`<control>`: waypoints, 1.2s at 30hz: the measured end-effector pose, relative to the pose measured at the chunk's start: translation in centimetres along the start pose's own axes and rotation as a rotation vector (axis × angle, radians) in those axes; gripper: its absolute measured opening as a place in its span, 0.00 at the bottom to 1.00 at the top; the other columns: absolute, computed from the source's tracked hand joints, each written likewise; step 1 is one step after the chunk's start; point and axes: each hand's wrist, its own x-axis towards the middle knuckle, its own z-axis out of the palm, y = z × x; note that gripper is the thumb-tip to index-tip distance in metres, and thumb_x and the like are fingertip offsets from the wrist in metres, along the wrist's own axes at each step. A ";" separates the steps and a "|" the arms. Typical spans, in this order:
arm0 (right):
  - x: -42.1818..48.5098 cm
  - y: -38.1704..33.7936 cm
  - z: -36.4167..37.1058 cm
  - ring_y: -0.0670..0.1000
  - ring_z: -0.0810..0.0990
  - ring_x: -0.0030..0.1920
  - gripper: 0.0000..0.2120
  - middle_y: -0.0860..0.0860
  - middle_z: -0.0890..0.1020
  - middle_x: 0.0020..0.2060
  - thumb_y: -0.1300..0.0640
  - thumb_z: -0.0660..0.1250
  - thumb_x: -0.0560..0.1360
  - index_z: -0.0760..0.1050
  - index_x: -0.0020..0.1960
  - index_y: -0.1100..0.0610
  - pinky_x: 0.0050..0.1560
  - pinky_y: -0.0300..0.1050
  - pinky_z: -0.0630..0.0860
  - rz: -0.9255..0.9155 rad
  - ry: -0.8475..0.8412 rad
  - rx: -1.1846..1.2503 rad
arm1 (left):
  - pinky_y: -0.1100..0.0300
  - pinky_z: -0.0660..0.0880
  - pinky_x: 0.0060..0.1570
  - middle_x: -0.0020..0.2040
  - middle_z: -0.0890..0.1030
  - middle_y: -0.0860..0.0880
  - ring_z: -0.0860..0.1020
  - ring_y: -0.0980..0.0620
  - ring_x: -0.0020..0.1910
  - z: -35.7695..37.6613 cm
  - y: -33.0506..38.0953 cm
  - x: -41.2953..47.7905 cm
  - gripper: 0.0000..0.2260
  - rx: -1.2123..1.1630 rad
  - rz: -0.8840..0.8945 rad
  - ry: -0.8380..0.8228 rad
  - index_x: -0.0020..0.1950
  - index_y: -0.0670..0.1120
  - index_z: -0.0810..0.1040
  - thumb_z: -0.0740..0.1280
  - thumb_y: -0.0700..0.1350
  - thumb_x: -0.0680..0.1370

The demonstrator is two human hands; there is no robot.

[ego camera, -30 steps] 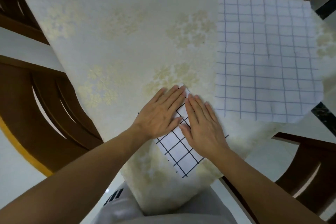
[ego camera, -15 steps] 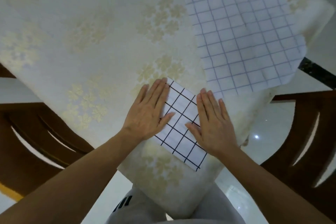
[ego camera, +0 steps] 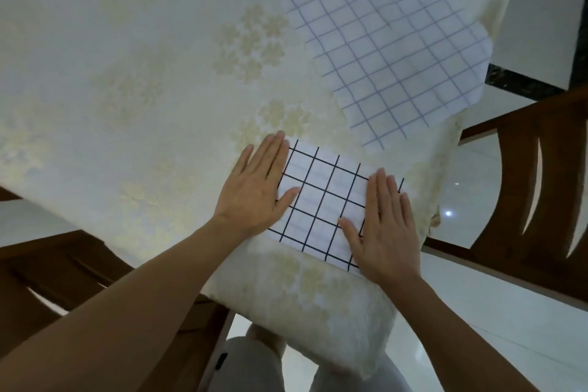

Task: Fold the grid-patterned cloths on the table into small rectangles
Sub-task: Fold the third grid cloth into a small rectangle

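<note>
Both flat, straight-fingered hands, left hand (ego camera: pixel 254 191) and right hand (ego camera: pixel 383 226), have slid apart, gripping nothing and pressing opposite ends of the small folded white black-grid cloth (ego camera: pixel 321 204) between them, apparently to flatten its creases.

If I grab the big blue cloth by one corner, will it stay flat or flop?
It would probably flop: the blue cloth looks thin and rippled, lying slack on the tablecloth. It is likely light for its size. Pushed, it may bunch rather than slide whole, as its grid lines already waver.
</note>
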 end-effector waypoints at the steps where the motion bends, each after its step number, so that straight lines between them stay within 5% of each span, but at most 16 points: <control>1: -0.4 0.2 -0.1 0.54 0.41 0.81 0.40 0.56 0.42 0.81 0.35 0.45 0.81 0.39 0.81 0.60 0.80 0.57 0.49 0.012 -0.004 -0.003 | 0.47 0.48 0.78 0.81 0.40 0.45 0.40 0.50 0.80 -0.1 -0.1 -0.1 0.35 0.002 -0.013 -0.009 0.80 0.42 0.40 0.41 0.64 0.82; 8: -1.0 2.3 -2.6 0.57 0.46 0.81 0.39 0.60 0.48 0.80 0.36 0.48 0.82 0.44 0.81 0.63 0.79 0.58 0.53 -0.090 -0.021 -0.060 | 0.48 0.45 0.78 0.81 0.39 0.47 0.39 0.51 0.80 -1.5 0.0 -1.4 0.33 -0.083 -0.151 -0.066 0.80 0.43 0.38 0.39 0.63 0.82; 13: 5.9 2.1 -4.5 0.60 0.64 0.76 0.26 0.61 0.68 0.74 0.51 0.60 0.81 0.65 0.76 0.62 0.75 0.59 0.64 -0.521 0.036 -0.025 | 0.45 0.61 0.74 0.75 0.68 0.41 0.66 0.43 0.74 -2.8 1.7 -3.2 0.29 -0.166 -0.309 0.014 0.76 0.39 0.64 0.51 0.54 0.79; 23: 17.8 -5.0 -5.4 0.59 0.78 0.60 0.17 0.56 0.81 0.59 0.62 0.69 0.74 0.78 0.62 0.58 0.65 0.55 0.73 -1.278 0.028 0.022 | 0.49 0.73 0.58 0.62 0.77 0.42 0.76 0.41 0.58 -2.5 6.5 -4.4 0.22 -0.229 -0.736 0.159 0.65 0.40 0.76 0.57 0.46 0.74; 31: 19.5 -9.0 -4.9 0.57 0.79 0.48 0.13 0.53 0.81 0.50 0.61 0.71 0.71 0.80 0.56 0.57 0.51 0.52 0.75 -1.511 -0.048 -0.033 | 0.55 0.68 0.39 0.47 0.76 0.44 0.73 0.44 0.40 -1.9 7.4 -3.0 0.12 -0.212 -0.902 0.250 0.55 0.42 0.78 0.67 0.40 0.72; 36: 20.3 -9.7 -5.3 0.56 0.77 0.44 0.13 0.53 0.78 0.45 0.56 0.74 0.70 0.80 0.53 0.57 0.44 0.51 0.75 -1.542 -0.163 -0.096 | 0.56 0.63 0.38 0.41 0.76 0.46 0.72 0.46 0.37 -1.9 7.3 -2.1 0.09 -0.207 -0.922 0.253 0.51 0.43 0.78 0.68 0.41 0.71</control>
